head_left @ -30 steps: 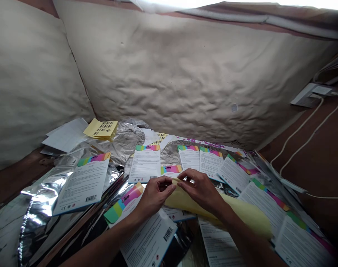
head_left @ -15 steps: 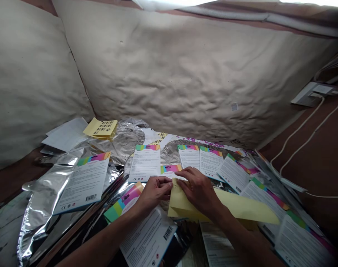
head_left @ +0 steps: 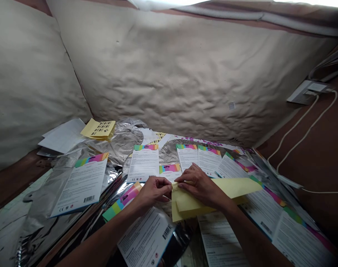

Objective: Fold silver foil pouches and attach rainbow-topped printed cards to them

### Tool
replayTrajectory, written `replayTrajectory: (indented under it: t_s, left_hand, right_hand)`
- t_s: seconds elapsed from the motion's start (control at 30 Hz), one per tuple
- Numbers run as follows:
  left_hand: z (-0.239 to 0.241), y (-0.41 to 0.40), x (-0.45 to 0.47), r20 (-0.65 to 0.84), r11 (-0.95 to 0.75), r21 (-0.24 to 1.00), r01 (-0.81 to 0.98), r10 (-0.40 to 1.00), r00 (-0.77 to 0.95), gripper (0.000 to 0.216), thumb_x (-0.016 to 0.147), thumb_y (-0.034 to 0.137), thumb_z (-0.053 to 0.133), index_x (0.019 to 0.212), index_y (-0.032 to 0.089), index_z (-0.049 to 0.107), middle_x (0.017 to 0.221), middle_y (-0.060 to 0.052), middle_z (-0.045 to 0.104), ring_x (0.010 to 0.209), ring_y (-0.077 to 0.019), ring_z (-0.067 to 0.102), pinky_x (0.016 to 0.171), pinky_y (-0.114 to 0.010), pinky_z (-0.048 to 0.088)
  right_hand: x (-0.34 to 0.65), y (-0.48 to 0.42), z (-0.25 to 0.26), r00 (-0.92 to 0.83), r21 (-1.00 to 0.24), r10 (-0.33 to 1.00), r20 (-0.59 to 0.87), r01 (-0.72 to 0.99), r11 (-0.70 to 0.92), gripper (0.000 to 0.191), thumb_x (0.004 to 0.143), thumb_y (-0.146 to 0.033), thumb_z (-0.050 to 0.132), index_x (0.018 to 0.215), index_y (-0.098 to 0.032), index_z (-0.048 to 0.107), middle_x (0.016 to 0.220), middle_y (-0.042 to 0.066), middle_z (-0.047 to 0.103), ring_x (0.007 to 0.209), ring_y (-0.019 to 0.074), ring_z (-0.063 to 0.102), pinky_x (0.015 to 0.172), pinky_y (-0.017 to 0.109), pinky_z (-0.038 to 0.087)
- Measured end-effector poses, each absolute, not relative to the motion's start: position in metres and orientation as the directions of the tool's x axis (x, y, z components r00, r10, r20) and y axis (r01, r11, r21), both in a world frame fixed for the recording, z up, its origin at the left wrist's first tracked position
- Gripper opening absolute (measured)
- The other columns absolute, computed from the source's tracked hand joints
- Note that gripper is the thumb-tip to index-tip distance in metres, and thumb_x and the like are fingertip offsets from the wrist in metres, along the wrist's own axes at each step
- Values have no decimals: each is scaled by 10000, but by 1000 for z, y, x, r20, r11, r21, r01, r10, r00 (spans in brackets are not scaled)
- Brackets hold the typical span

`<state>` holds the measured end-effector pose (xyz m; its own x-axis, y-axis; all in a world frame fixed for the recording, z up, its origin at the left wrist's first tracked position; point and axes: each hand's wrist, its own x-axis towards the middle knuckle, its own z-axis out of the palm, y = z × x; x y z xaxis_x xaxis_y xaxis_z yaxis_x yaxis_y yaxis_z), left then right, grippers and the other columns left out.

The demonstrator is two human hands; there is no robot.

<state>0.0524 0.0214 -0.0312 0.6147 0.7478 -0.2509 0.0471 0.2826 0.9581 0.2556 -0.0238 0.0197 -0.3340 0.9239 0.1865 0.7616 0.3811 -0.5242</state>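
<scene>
My left hand (head_left: 152, 190) and my right hand (head_left: 198, 186) meet low in the middle of the head view, both pinching the near corner of a pale yellow sheet (head_left: 230, 188). The sheet is folded over itself and stretches away to the right, under my right wrist. It lies over white printed cards with rainbow-striped tops (head_left: 143, 161), which are spread in a row on silver foil bags (head_left: 119, 139). What my fingertips pinch besides the sheet's edge is too small to make out.
A yellow sheet with dark stickers (head_left: 99, 129) and white papers (head_left: 59, 135) lie at the back left. Cream cushions (head_left: 169, 74) rise behind. A white socket box (head_left: 304, 92) with white cables (head_left: 297, 139) sits at the right.
The yellow sheet has been folded over and flattened, its long flap swinging from the lower right up to the right. Both hands stayed together at its corner.
</scene>
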Motion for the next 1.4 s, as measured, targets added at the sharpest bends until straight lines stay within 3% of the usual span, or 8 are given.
replayTrajectory:
  t_s: [0.27,1.0,1.4]
  left_hand:
    - [-33,22,52,-274,299,952,70,725,632,288,731,401,751,819,131,704,732,-40,695,712,-171,672,631,-246,501]
    - [-41,22,56,-366,456,890,6,706,606,363,667,440,821,791,118,707,671,-35,714,640,-124,666,589,-193,466]
    - [-44,22,55,-362,450,893,-12,734,575,289,670,375,807,759,122,700,664,-17,694,628,-110,643,573,-182,442]
  right_hand:
    - [254,-25,17,-340,-514,921,188,765,388,192,913,-224,653,1052,-310,756,860,19,706,917,223,546,852,362,431]
    - [262,-14,7,-350,-654,935,57,694,300,228,935,-241,602,1102,-298,746,924,21,727,922,197,600,787,291,436]
    - [260,-12,-1,-349,-636,932,96,699,327,230,939,-260,597,1117,-294,739,933,25,727,923,196,598,795,301,437]
